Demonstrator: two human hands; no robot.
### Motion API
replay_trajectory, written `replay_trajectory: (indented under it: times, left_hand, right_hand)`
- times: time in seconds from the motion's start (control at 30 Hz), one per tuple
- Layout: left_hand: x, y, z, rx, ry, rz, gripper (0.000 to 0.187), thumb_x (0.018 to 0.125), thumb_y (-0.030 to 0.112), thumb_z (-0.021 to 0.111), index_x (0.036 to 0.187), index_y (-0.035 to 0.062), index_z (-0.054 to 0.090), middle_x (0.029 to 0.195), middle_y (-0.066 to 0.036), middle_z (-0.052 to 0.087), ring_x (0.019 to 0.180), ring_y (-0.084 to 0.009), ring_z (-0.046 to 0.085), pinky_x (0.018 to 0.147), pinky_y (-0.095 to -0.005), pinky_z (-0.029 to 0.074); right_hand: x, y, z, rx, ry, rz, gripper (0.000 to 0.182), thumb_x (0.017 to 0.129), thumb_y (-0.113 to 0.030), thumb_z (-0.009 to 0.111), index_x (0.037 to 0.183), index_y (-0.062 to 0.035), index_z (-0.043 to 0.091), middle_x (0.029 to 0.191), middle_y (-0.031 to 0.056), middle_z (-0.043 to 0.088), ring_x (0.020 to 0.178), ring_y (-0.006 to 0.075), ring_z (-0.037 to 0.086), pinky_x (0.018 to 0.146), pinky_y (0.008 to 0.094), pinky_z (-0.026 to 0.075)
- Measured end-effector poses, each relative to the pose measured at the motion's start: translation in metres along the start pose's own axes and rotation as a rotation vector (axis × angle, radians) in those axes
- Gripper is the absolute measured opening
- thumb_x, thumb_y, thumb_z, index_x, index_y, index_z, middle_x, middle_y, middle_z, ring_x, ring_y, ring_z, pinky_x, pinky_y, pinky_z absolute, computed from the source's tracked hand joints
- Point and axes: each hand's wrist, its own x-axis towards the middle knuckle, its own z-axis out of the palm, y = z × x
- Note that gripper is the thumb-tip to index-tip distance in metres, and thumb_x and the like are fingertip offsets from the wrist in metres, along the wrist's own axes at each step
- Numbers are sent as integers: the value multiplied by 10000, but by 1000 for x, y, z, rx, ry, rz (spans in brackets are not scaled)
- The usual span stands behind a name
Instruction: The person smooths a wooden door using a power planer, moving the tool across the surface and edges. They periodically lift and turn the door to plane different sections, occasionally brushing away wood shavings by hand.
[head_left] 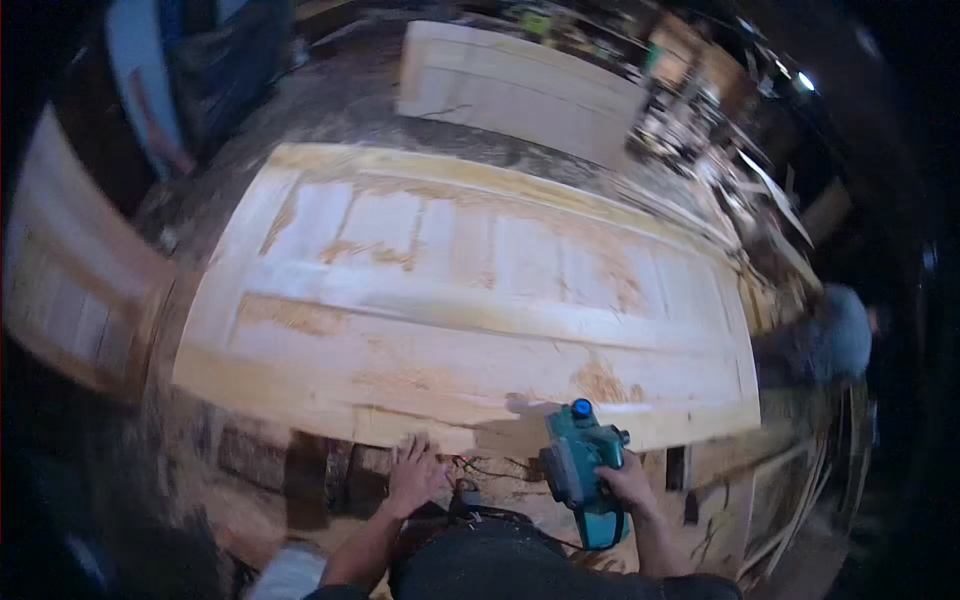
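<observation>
A large panelled wooden door point(430, 292) lies flat in front of me, with curly shavings point(598, 380) scattered over its panels. My right hand point(628, 482) is wrapped round the handle of a teal electric planer point(575, 462) with a blue front knob. The planer is at the door's near edge, right of centre, and overlaps that edge in this view. Left of it, my left hand point(416, 474) has its fingers spread, fingertips right at the near edge of the door. A dark cord point(495, 470) runs between my hands, close to my body.
Another wooden panel point(520, 90) lies beyond the door. At the left stands a panelled wooden piece point(80, 290). Scrap wood point(700, 165) is heaped at the back right. A person point(845, 335) is at the right, beyond the door's end. Shavings cover the ground below.
</observation>
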Motion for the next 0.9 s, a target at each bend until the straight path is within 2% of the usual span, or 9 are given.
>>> replay_trajectory:
  times: [0.07,0.17,0.27,0.37,0.47,0.53,0.6,0.63,0.9]
  left_hand:
    - [-18,-14,12,-219,112,216,379,955,331,623,1228,73,676,1348,-203,609,1286,-373,549,1082,-521,417]
    - [-54,-31,0,-444,77,-150,253,943,258,664,1051,37,720,1013,-181,720,981,-327,703,864,-417,541]
    - [-90,-82,-43,-437,297,-339,308,945,300,671,973,-3,717,817,-191,703,791,-329,724,716,-403,549]
    - [-155,-191,-77,-447,299,-567,326,932,320,691,958,-3,724,812,-211,700,798,-344,724,709,-396,544]
    - [-270,-366,-45,-272,389,-659,408,959,374,629,969,-28,699,844,-231,696,711,-309,677,699,-390,542]
    - [-365,-439,-54,-194,150,-1026,439,969,406,613,1006,-26,680,853,-203,687,740,-244,655,700,-371,550]
    - [-434,-467,-106,-936,210,-1259,283,970,285,667,1062,19,632,813,-111,651,642,-227,623,644,-360,531]
    - [-456,-478,-125,-1017,231,-1354,286,971,287,664,1064,19,632,821,-111,651,653,-226,625,647,-359,532]
    - [-504,-499,-157,-928,182,-1505,307,980,301,641,1087,14,631,884,-111,650,747,-214,636,674,-344,539]
  right_hand:
    - [-19,5,12,43,23,-11,427,800,-95,729,1203,13,636,861,74,681,696,154,637,651,325,529]
    - [-21,25,45,69,24,-63,453,795,-114,725,1215,27,627,895,101,704,743,161,657,698,345,535]
    - [-27,3,98,-62,98,-203,482,791,-143,743,1231,18,627,977,123,716,835,166,673,750,346,544]
    - [-38,-54,163,117,50,29,468,779,-133,746,1214,2,638,992,117,713,845,173,674,759,343,547]
    - [-14,-87,241,321,65,-147,311,814,-83,694,1105,8,628,804,50,644,637,132,585,582,300,482]
    - [-15,-110,280,436,70,-150,211,844,-70,661,1039,-8,609,709,21,584,530,110,523,484,277,435]
    - [0,-125,332,517,132,-149,189,849,-61,654,1022,-12,597,698,21,572,519,112,520,470,278,432]
    - [5,-130,354,558,161,-146,178,852,-56,650,1014,-14,590,693,21,566,513,113,518,463,278,431]
    - [40,-158,468,755,516,-165,137,870,-19,639,971,-40,548,663,25,548,477,127,510,432,292,425]
